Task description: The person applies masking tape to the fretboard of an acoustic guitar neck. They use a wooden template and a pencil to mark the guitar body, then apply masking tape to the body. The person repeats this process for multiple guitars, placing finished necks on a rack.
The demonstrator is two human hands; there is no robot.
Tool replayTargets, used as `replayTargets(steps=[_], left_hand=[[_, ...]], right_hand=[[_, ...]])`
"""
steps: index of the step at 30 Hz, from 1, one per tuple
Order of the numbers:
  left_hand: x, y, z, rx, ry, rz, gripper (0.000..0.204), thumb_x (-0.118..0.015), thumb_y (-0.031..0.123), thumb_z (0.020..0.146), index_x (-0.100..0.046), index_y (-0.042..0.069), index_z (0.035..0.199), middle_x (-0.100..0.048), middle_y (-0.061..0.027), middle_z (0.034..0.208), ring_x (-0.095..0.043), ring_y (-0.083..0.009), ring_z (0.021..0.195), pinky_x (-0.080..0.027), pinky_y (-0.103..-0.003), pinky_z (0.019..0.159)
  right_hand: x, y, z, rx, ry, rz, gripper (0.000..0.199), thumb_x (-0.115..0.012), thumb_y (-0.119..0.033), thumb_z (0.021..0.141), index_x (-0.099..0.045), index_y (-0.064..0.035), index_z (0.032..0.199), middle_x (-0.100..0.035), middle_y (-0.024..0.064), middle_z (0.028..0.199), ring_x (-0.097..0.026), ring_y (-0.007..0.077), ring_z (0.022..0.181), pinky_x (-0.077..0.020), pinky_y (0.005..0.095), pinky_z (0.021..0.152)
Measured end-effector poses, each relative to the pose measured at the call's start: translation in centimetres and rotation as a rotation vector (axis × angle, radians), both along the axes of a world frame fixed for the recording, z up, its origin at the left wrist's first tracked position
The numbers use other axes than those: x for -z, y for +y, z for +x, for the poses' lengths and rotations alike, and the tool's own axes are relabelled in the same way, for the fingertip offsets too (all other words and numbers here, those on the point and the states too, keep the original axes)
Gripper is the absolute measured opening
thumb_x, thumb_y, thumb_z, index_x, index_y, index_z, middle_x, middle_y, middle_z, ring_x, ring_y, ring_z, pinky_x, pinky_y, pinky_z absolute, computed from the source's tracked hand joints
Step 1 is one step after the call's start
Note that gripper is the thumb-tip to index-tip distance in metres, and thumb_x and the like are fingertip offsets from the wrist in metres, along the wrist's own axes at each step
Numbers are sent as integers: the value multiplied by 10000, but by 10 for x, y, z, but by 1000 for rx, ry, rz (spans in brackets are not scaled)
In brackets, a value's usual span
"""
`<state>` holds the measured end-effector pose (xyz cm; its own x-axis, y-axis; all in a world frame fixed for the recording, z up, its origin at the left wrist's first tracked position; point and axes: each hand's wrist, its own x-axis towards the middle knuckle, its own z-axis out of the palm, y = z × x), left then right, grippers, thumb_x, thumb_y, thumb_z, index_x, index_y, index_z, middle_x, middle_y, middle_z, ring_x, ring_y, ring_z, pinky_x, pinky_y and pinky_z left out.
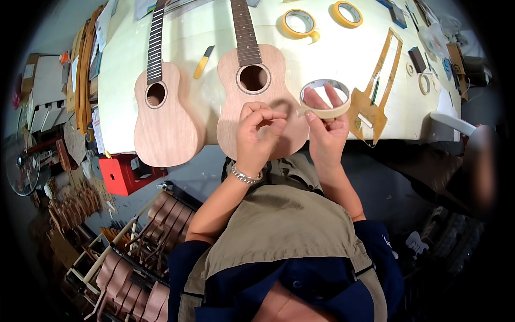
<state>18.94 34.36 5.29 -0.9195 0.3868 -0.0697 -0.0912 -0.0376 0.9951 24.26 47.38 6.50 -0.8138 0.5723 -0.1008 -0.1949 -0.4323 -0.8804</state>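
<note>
My right hand (325, 127) holds a roll of cream masking tape (325, 100), fingers through its core, just above the workbench edge. My left hand (259, 133) pinches the loose end of the tape beside the roll, over the lower body of an unfinished wooden ukulele (252, 80) lying face up. A second unfinished ukulele (161, 115) lies to the left on the same pale bench (332, 59), its body overhanging the front edge.
Two yellow tape rolls (299, 23) (347, 14) lie at the back of the bench. A wooden neck-shaped template (375, 96) sits right of my hands. A yellow-handled tool (203, 61) lies between the ukuleles. A red box (124, 173) and racks of wooden parts (134, 252) are on the floor.
</note>
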Motion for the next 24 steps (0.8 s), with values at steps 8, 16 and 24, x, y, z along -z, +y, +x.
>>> replayTargets(steps=[8, 16, 24], left_hand=[[21, -25, 11, 4, -94, -59, 200, -769, 197, 730, -669, 36, 793, -498, -47, 917, -484, -154, 891, -417, -271, 768], [49, -52, -11, -126, 423, -768, 186, -785, 214, 637, -638, 100, 629, -520, -3, 816, -465, -225, 838, -350, -352, 747], [51, -46, -14, -156, 483, -803, 198, -792, 185, 628, -614, 106, 596, -513, -7, 802, -468, -229, 826, -367, -358, 737]], right_hand=[[20, -13, 24, -307, 453, -761, 374, -619, -63, 809, -525, -51, 1171, -498, 132, 1327, -221, 287, 1384, -163, 439, 1118], [54, 15, 10, -2, -322, 1529, 431, -644, 3, 769, -594, -100, 1184, -678, -1, 998, -597, 195, 1036, -149, 485, 1109], [67, 12, 0, -7, -262, 1547, 492, -642, 20, 736, -591, -128, 1202, -639, -9, 844, -622, 150, 888, -163, 515, 1098]])
